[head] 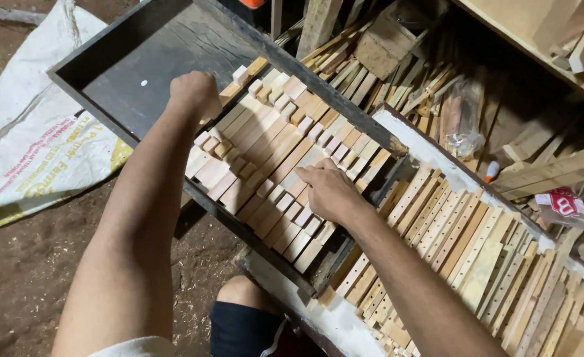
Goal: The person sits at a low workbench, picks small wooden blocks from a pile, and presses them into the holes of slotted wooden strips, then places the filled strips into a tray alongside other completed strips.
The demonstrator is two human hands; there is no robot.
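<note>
Looking down from the head camera onto a dirt floor [21, 277] scattered with sawdust, inside a cramped wood workshop. Lying at upper left, a crumpled white sack [37, 142] bearing red and yellow print. Sitting tilted across the middle, a dark shallow tray [117, 63], its far half showing bare and scratched. Filling the near half of that tray, rows of short wooden sticks [272, 165], pale cream to tan, squared at the ends and packed side by side. Resting clenched in a fist at the far edge of those rows, the left hand [195, 92], touching the outermost pieces. Pressing down on the rows near the middle, the right hand [328, 192], fingers held together and slightly curled over the stick ends. Lying just beside at lower right, a second tray with a white painted rim [345, 327], holding longer slats [464, 244] laid parallel. Piling up behind, loose offcuts [371, 73] and a clear plastic bag [464, 119]. Showing at right among the scraps, a small red and white packet [561, 201]. Poking in at the bottom, a bare knee [242, 291] above dark shorts.
</note>
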